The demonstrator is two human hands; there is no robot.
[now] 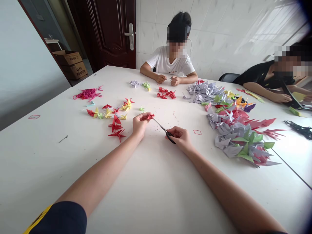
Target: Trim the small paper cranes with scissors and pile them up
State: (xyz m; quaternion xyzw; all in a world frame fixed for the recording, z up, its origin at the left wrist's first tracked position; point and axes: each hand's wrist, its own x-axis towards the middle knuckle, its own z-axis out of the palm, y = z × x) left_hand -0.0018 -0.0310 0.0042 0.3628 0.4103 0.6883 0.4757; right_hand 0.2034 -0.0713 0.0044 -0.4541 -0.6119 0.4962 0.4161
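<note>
My left hand (140, 123) pinches a small red folded paper crane (150, 116) just above the white table (156, 195). My right hand (180, 138) grips black scissors (162, 128) by the handles, and the blade tips touch the red crane. Tiny red paper bits (170, 121) lie scattered on the table beyond the scissors. To the left of my left hand lie several red and yellow paper cranes (114, 118).
A large heap of grey, red and green paper cranes (234, 130) fills the right side. A pink string bundle (88, 94) lies far left. One person sits opposite, with red cranes (166, 93) in front of them; another sits at the right. A dark door (112, 32) and cardboard boxes (73, 63) stand behind.
</note>
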